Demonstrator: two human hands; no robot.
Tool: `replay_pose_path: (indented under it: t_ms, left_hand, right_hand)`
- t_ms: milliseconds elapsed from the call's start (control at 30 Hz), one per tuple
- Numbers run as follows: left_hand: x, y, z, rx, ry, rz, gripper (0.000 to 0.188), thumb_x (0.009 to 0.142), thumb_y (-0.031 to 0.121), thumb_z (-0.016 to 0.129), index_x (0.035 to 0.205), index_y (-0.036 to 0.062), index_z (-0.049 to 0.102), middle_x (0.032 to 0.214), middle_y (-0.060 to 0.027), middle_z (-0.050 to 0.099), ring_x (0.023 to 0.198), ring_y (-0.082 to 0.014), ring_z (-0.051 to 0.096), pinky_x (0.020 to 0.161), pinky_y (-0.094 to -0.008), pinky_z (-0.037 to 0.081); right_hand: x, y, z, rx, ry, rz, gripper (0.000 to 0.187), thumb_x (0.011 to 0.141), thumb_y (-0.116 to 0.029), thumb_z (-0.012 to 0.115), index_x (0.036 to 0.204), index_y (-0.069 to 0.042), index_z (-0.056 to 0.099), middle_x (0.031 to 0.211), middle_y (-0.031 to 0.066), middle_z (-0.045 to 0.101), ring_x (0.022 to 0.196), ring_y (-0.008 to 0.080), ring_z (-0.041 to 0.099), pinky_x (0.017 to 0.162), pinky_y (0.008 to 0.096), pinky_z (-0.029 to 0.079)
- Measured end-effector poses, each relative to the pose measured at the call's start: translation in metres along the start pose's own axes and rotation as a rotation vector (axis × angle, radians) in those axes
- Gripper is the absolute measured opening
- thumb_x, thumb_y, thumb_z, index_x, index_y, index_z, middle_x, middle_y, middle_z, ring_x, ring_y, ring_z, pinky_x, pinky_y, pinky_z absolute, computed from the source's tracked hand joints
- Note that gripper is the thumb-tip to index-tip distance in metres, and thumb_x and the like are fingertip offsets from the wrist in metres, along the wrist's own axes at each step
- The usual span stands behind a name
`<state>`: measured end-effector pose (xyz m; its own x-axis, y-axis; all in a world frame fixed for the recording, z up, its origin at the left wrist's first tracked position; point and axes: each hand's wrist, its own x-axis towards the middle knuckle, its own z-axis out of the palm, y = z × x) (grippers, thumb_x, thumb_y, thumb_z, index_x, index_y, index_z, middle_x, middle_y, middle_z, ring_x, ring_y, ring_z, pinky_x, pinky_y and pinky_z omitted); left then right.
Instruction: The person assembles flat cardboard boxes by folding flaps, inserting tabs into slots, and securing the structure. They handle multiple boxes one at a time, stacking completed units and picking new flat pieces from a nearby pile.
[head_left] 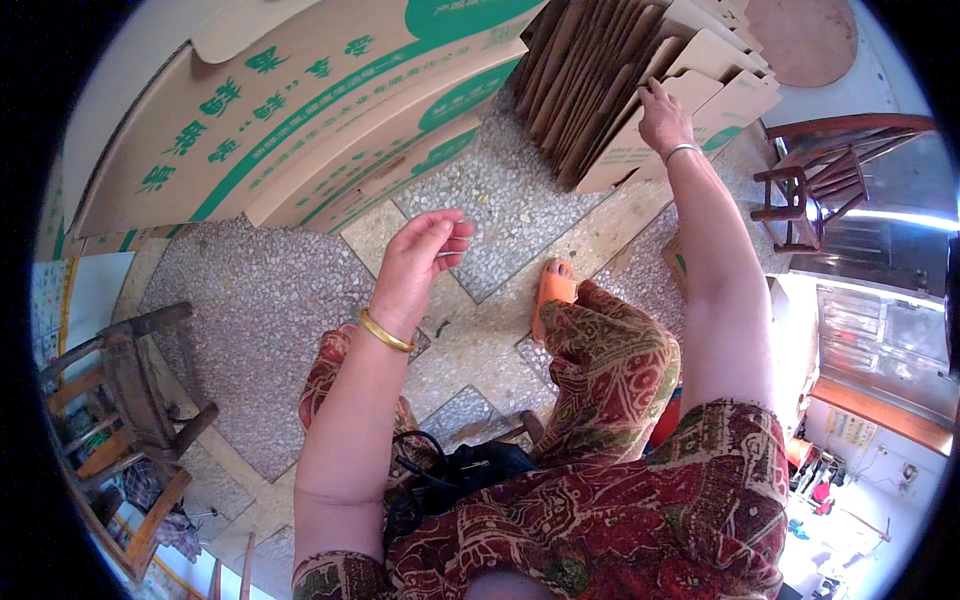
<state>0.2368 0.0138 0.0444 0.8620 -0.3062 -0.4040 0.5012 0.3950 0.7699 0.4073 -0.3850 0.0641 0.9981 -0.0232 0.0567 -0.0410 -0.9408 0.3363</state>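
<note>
At the upper right, a dense row of folded brown cardboard boxes [580,75] stands on edge on the floor. My right hand [665,120] reaches out to it, with its fingers closed over the top edge of a flattened cardboard box [612,160] at the near side of the row. The fingertips are partly hidden behind the cardboard. My left hand [425,250] hangs above the floor in the middle, its fingers loosely curled, slightly apart and holding nothing. Nearest to it are large flat cardboard sheets [330,110] with green print, leaning at the upper left.
A dark wooden chair [815,195] stands at the right, near metal doors [885,330]. Wooden seats, including a worn stool [140,385], are at the left. A black bag [485,465] rests at my lap. My foot in an orange sandal [553,295] stands on the speckled floor [250,320].
</note>
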Motion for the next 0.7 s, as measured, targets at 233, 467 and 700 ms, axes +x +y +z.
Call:
replay_pose_path:
  t_ms: [233, 467, 700]
  left_hand:
    - [0.011, 0.001, 0.007, -0.009, -0.023, -0.032, 0.027, 0.095, 0.020, 0.051, 0.114, 0.0017, 0.058, 0.103, -0.0088, 0.065, 0.089, -0.0131, 0.059, 0.080, -0.0279, 0.049]
    - [0.024, -0.003, 0.013, -0.001, -0.026, -0.050, 0.027, 0.095, 0.020, 0.051, 0.114, 0.0020, 0.058, 0.103, -0.0082, 0.065, 0.088, -0.0130, 0.060, 0.080, -0.0276, 0.049]
    - [0.027, -0.005, 0.018, 0.018, -0.039, -0.076, 0.026, 0.095, 0.019, 0.051, 0.115, 0.0029, 0.058, 0.103, -0.0074, 0.065, 0.089, -0.0126, 0.060, 0.079, -0.0269, 0.049]
  right_hand:
    - [0.002, 0.011, -0.002, -0.232, -0.076, -0.086, 0.038, 0.086, -0.009, 0.047, 0.123, -0.016, 0.055, 0.140, 0.0038, 0.044, 0.117, 0.0263, 0.052, 0.090, 0.0439, 0.047]
    - [-0.001, 0.020, -0.004, -0.264, 0.045, -0.168, 0.031, 0.085, -0.010, 0.049, 0.115, -0.015, 0.058, 0.120, 0.0036, 0.053, 0.106, 0.0258, 0.055, 0.083, 0.0426, 0.048]
    - [0.016, 0.039, 0.011, 0.122, 0.305, 0.101, 0.048, 0.082, -0.008, 0.047, 0.129, -0.016, 0.050, 0.137, 0.0059, 0.045, 0.117, 0.0304, 0.050, 0.096, 0.0425, 0.043]
